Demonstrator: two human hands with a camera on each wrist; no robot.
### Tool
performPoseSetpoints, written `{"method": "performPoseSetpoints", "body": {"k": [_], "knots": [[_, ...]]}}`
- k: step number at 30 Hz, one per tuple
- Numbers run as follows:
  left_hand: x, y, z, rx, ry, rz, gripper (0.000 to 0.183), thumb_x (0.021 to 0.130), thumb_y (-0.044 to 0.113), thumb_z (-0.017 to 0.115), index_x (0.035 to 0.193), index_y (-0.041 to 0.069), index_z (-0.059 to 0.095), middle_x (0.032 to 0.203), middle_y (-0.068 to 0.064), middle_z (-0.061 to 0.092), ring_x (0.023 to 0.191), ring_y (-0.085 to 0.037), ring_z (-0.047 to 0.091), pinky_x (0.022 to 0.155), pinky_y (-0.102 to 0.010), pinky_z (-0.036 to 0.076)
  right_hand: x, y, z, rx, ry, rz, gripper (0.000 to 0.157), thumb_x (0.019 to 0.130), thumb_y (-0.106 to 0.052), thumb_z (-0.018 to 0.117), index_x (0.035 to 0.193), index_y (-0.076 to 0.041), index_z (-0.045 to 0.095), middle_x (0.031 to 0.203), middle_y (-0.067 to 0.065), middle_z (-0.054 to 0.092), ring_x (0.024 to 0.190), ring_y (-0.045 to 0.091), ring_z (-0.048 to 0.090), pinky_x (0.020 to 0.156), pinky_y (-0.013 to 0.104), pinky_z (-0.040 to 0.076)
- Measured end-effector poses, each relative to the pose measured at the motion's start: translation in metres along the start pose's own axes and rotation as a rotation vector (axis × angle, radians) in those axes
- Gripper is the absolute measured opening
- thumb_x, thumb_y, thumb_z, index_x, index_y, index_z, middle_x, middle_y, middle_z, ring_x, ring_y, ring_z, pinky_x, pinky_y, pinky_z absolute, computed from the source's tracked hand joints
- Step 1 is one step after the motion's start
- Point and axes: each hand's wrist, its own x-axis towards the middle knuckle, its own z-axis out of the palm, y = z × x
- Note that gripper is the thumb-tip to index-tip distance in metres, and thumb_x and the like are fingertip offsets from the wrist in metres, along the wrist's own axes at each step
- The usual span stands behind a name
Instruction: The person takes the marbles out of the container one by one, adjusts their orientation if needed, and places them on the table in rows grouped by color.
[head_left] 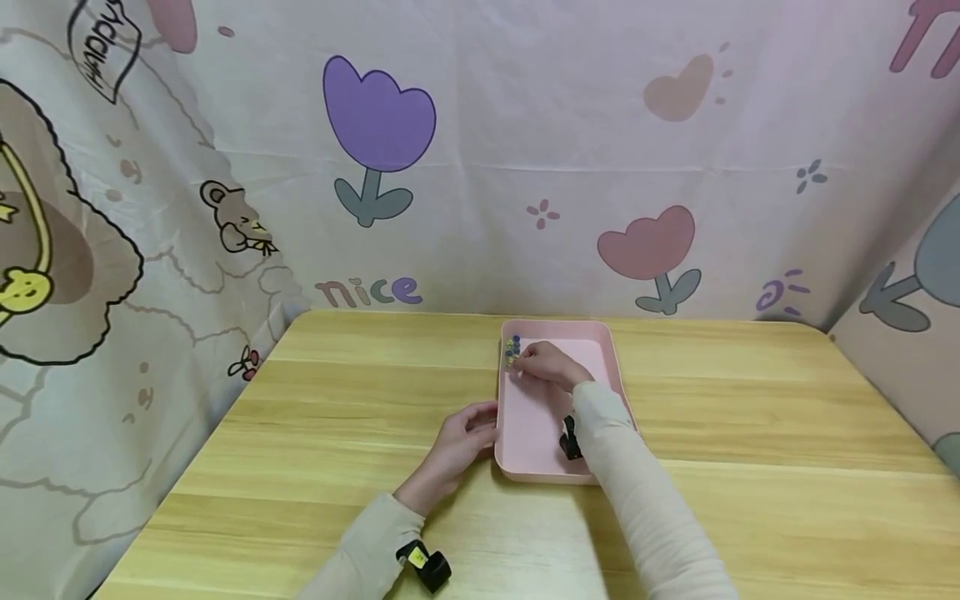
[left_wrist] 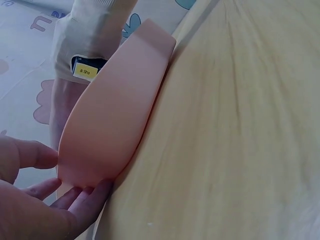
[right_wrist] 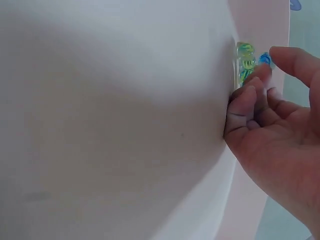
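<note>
Two bare hands show in my feed: the left hand (head_left: 459, 440) rests relaxed fingers against the left wall of a pink tray (head_left: 525, 433) on the wooden table (head_left: 360, 400). Glassy blue, green and yellow marbles (head_left: 513, 348) cluster inside, near its far-left corner; beside them the right hand (head_left: 553, 365) has curled fingers, though I cannot tell whether it pinches one.

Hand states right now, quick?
Left hand: open, touching the outer side of the pink tray.
Right hand: closed, apparently pinching a blue bead.
</note>
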Motion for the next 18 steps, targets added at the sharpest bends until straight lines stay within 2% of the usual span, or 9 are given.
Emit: {"method": "performPoseSetpoints", "body": {"k": [9, 15, 18], "knots": [[0.000, -0.002, 0.000, -0.001, -0.012, 0.002, 0.045, 0.090, -0.008, 0.053, 0.133, -0.016, 0.043, 0.129, -0.032, 0.050, 0.116, -0.039, 0.052, 0.089, -0.040, 0.054, -0.005, 0.004, -0.010, 0.024, -0.032, -0.017, 0.020, 0.094, -0.012, 0.059, 0.087, 0.007, 0.060, 0.065, 0.001, 0.048, 0.060, 0.011, 0.043, 0.057, 0.022, 0.037], [-0.001, -0.002, -0.001, 0.002, -0.007, 0.001, 0.046, 0.090, -0.008, 0.053, 0.134, -0.016, 0.042, 0.131, -0.032, 0.049, 0.119, -0.041, 0.050, 0.090, -0.040, 0.054, -0.018, -0.006, -0.021, 0.107, -0.075, -0.010, 0.020, 0.095, -0.008, 0.055, 0.100, 0.012, 0.056, 0.071, 0.006, 0.053, 0.063, 0.013, 0.049, 0.061, 0.026, 0.048], [-0.001, -0.001, -0.002, 0.004, -0.005, 0.001, 0.046, 0.091, -0.007, 0.054, 0.134, -0.015, 0.043, 0.131, -0.031, 0.049, 0.119, -0.040, 0.050, 0.090, -0.040, 0.054, -0.024, -0.013, -0.026, 0.128, -0.072, -0.027, 0.017, 0.095, -0.008, 0.055, 0.095, 0.008, 0.056, 0.072, 0.007, 0.054, 0.064, 0.015, 0.051, 0.064, 0.029, 0.051]]}}
